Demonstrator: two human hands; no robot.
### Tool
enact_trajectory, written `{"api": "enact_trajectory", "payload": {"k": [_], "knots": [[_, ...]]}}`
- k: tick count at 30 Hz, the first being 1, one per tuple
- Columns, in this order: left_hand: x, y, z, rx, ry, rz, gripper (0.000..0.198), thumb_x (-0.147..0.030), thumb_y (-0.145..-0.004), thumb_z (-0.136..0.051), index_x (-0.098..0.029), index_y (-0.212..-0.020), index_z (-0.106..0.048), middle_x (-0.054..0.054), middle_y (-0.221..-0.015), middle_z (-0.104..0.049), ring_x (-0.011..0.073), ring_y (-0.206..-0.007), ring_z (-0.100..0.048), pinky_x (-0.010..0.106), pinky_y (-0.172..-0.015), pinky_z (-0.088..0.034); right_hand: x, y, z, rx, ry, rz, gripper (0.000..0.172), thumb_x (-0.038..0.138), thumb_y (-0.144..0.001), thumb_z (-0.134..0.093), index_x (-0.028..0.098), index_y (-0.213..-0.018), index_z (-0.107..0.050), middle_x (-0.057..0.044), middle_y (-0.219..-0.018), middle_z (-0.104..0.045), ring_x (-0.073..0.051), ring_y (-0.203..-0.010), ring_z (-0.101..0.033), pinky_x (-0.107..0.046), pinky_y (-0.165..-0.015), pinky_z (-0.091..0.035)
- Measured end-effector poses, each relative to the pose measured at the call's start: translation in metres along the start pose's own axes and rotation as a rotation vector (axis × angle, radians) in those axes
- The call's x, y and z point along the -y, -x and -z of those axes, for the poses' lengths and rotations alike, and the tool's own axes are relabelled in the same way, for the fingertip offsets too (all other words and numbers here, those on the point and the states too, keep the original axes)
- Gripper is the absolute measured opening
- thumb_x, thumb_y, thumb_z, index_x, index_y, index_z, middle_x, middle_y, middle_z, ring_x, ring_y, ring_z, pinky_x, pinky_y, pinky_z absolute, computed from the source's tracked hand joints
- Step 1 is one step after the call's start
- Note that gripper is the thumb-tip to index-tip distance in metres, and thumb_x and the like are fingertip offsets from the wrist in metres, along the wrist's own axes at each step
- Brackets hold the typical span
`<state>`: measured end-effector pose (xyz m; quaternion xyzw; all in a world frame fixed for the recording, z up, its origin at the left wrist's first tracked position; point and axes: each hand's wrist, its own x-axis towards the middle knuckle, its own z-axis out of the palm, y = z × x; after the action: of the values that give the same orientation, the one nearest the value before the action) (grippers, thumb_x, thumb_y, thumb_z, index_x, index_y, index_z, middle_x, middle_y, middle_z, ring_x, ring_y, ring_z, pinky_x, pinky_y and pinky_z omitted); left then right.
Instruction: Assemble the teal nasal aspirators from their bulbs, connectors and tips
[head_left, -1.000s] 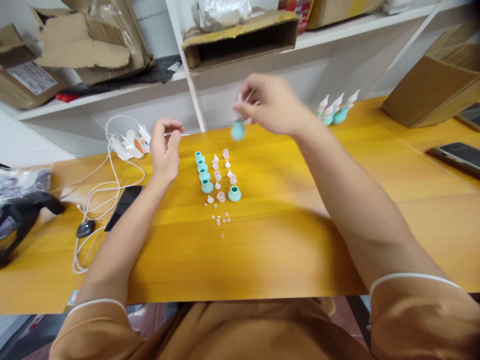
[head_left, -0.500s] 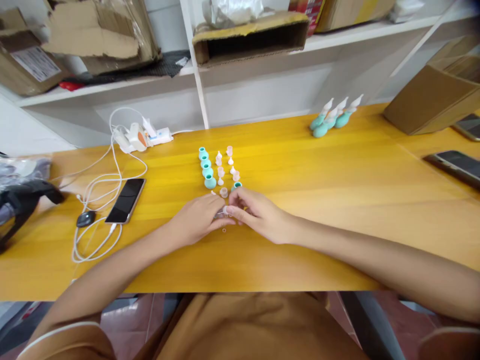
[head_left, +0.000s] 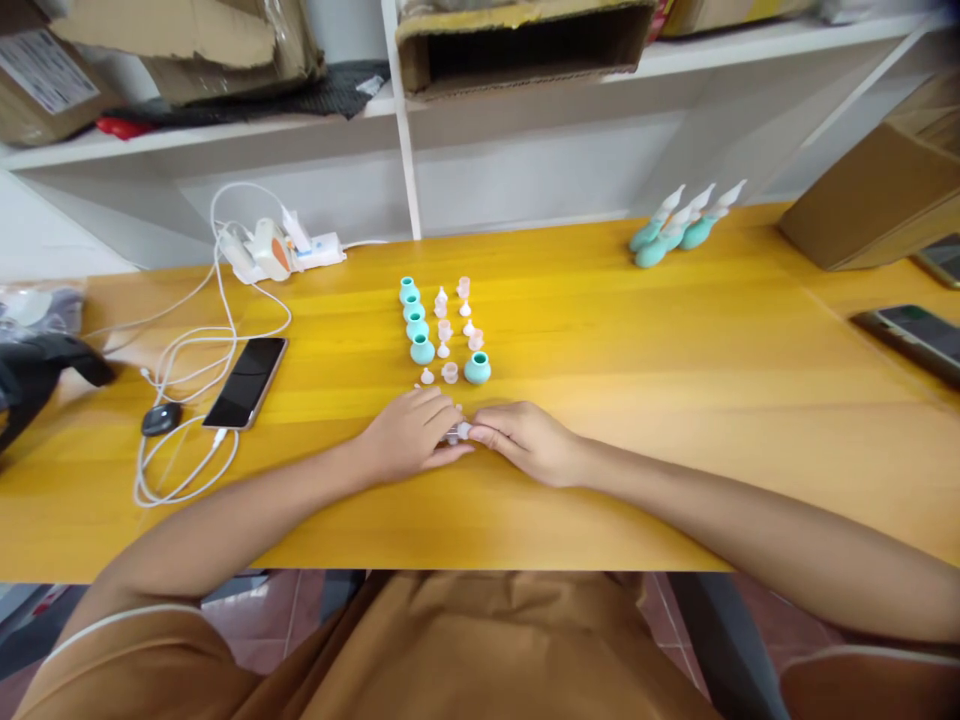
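Closed grips meet at the piece: the left hand (head_left: 409, 435) curls fingers and thumb around it, and the right hand (head_left: 529, 442) pinches its right end. Beneath spreads a yellow-brown wooden table (head_left: 637, 400). At its far right, near a brown cardboard box (head_left: 870, 195), stand turquoise bulbs with white pointed tips (head_left: 696, 232). Just beyond the hands, four open turquoise bulbs (head_left: 422, 350) form a column, a fifth (head_left: 477, 369) apart to the right. Between sit pinkish translucent cups (head_left: 450, 373) and white funnel-shaped parts (head_left: 427, 377). Mostly hidden by fingers, the held small translucent whitish piece (head_left: 455, 432) seems plastic.
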<state>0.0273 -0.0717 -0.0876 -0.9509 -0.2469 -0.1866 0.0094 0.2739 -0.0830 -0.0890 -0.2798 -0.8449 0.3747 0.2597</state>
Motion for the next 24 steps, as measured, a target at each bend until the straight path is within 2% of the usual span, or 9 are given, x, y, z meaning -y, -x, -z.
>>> {"api": "enact_trajectory", "payload": {"k": [4,12,20,24], "knots": [[0.000,0.000,-0.002,-0.009,0.051,-0.003,0.024,-0.041,-0.109,-0.055,-0.021,-0.096,-0.061,0.007,-0.090,-0.070,0.0253,-0.084,-0.063,0.040,-0.076,-0.048,-0.007,0.000,0.003,0.014,-0.008,0.055,0.045,0.048,-0.117,-0.039,0.023,-0.085,-0.058,-0.002,-0.078,-0.064,-0.019,-0.069,-0.057,-0.031,-0.070,-0.040],[0.001,-0.001,0.001,0.004,0.063,-0.042,0.020,-0.035,-0.108,-0.055,-0.019,-0.098,-0.060,0.007,-0.092,-0.069,0.0245,-0.086,-0.060,0.038,-0.078,-0.048,-0.020,-0.007,0.018,0.129,0.012,0.180,0.048,0.048,-0.118,-0.039,0.018,-0.086,-0.058,-0.002,-0.080,-0.062,-0.014,-0.070,-0.053,-0.026,-0.071,-0.038],[0.002,-0.003,0.003,0.021,0.071,-0.084,0.010,-0.027,-0.102,-0.057,-0.019,-0.097,-0.059,0.006,-0.091,-0.068,0.0234,-0.084,-0.057,0.037,-0.078,-0.047,-0.024,-0.010,0.031,0.197,-0.026,0.194,0.047,0.046,-0.119,-0.038,0.018,-0.084,-0.054,-0.001,-0.078,-0.055,-0.013,-0.070,-0.049,-0.025,-0.071,-0.038],[0.000,-0.003,0.007,0.041,0.080,-0.110,0.004,-0.019,-0.098,-0.056,-0.020,-0.096,-0.059,0.005,-0.089,-0.067,0.0223,-0.083,-0.056,0.036,-0.079,-0.046,-0.032,-0.009,0.038,0.167,-0.003,0.155,0.049,0.047,-0.119,-0.038,0.019,-0.080,-0.051,0.001,-0.075,-0.053,-0.012,-0.067,-0.045,-0.025,-0.070,-0.036]]}}
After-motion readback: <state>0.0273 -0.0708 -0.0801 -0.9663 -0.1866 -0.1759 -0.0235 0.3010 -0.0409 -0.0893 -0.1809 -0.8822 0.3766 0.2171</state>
